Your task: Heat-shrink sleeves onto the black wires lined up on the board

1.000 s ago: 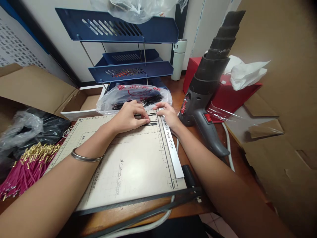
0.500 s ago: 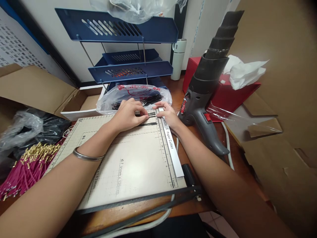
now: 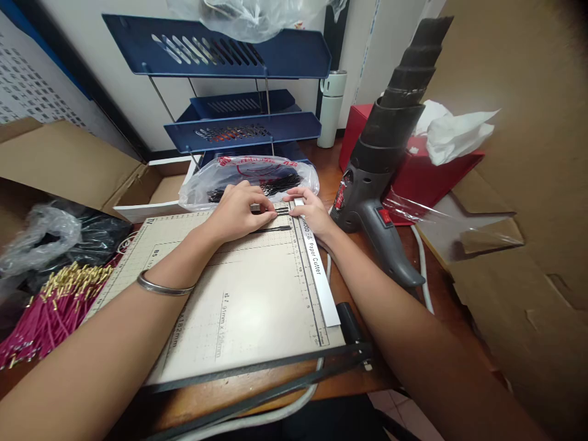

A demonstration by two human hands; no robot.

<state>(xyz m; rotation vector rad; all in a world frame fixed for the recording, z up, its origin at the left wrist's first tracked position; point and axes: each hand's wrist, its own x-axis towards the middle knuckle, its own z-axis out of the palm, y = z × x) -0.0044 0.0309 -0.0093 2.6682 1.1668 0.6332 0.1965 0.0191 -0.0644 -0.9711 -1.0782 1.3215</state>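
A cream paper cutter (image 3: 257,294) with printed rulers lies before me. Near its far edge, my left hand (image 3: 243,211) pinches thin black cords (image 3: 282,211) between thumb and fingers, pressing them low over the board. My right hand (image 3: 311,214) rests across the cutter's white labelled strip (image 3: 316,263), its closed fingertips at the tips of those same cords. Nearer to me, another black cord (image 3: 278,228) lies flat, partly under my left hand. The cords' left parts are hidden by that hand.
Behind the board sits a clear plastic bag (image 3: 206,184) of black cords, under a blue tray rack (image 3: 248,128). A grey heat gun (image 3: 381,165) stands at right beside a red tissue box (image 3: 441,184). Magenta cords with gold tips (image 3: 59,306) lie at left, near an open carton (image 3: 68,159).
The black cords between my hands lie closer together than before. Both hands stay in nearly the same place.
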